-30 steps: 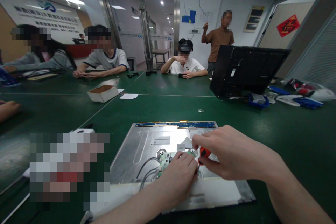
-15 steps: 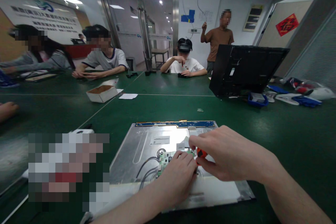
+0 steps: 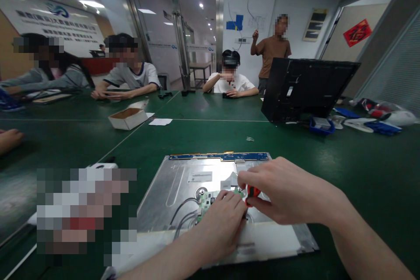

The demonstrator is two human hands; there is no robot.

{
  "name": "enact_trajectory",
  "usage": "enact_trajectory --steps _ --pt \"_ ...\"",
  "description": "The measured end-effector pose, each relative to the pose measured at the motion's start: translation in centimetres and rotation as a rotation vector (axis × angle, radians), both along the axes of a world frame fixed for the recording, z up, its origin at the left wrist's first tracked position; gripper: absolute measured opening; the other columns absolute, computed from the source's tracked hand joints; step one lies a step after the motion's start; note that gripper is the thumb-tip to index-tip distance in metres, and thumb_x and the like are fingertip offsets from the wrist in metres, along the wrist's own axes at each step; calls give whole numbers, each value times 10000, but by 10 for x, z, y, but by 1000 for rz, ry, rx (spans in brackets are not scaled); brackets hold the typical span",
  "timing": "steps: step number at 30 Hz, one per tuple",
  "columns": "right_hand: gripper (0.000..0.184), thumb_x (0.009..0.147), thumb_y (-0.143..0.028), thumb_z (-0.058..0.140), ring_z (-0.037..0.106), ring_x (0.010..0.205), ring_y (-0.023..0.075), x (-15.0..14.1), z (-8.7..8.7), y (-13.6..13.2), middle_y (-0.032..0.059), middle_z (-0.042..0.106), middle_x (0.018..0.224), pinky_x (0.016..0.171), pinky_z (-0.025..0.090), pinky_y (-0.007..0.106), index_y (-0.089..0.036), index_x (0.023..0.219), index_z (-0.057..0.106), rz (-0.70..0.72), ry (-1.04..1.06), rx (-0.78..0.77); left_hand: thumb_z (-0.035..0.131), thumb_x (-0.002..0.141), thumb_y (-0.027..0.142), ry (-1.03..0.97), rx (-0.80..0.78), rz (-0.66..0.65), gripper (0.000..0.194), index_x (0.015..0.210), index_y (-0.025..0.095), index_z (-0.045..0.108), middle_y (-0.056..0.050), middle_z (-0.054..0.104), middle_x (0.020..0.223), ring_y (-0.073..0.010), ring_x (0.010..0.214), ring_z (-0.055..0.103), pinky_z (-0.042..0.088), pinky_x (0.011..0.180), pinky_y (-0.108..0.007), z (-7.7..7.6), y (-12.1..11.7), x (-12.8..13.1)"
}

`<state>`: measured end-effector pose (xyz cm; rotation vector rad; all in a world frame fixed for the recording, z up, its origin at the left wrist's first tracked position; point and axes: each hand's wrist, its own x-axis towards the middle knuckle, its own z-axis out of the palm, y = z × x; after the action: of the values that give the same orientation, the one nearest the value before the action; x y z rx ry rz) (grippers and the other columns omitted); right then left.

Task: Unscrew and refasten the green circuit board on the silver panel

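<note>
A flat metal-backed display panel [image 3: 154, 203] lies on the green table, with a narrow blue circuit strip [image 3: 203, 156] along its far edge. On its middle sits a small green circuit board [image 3: 206, 199] with dark cables [image 3: 182, 204] at its left. My left hand [image 3: 223, 218] rests over this board with fingers curled down; whatever lies under the fingertips is hidden. My right hand [image 3: 282, 192] grips the orange and black handle of a screwdriver [image 3: 252, 193] between thumb and fingers, close beside my left fingers. Its tip is hidden.
A small open white box [image 3: 127, 119] and a paper sheet [image 3: 160, 121] stand farther left. A big black monitor [image 3: 311, 89] stands back right, beside a blue tray [image 3: 321, 126] and gloves [image 3: 385, 127]. Left of the panel is a pixelated patch. Several people are around the table.
The screwdriver handle shows slightly more between my right thumb and fingers, which have shifted a little. My left hand stays on the board. The view has tilted very slightly.
</note>
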<state>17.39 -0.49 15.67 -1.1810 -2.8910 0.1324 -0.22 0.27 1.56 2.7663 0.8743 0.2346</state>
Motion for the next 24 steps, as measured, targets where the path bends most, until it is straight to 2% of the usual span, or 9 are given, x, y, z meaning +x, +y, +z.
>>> enact_trajectory --steps 10,18,24 --pt "73 843 -219 535 593 719 167 0 2 -1 17 669 842 550 284 274 -216 916 532 -2 -9 -42 493 889 173 3 -1 -5 188 1073 167 528 -111 593 1102 -284 1045 535 382 967 -462 0 0 0" --pt "89 838 -224 540 586 707 164 1 2 -1 13 672 838 554 281 266 -218 926 534 -1 -4 -38 476 898 145 -20 12 20 195 1084 161 530 -100 606 1100 -269 1046 539 386 962 -452 -6 0 1" --pt "101 838 -214 548 573 672 153 7 2 0 -6 669 822 552 285 263 -234 936 543 -33 11 -20 471 892 146 1 -8 22 130 1003 168 537 -91 602 1050 -260 979 543 392 936 -449 3 -1 0"
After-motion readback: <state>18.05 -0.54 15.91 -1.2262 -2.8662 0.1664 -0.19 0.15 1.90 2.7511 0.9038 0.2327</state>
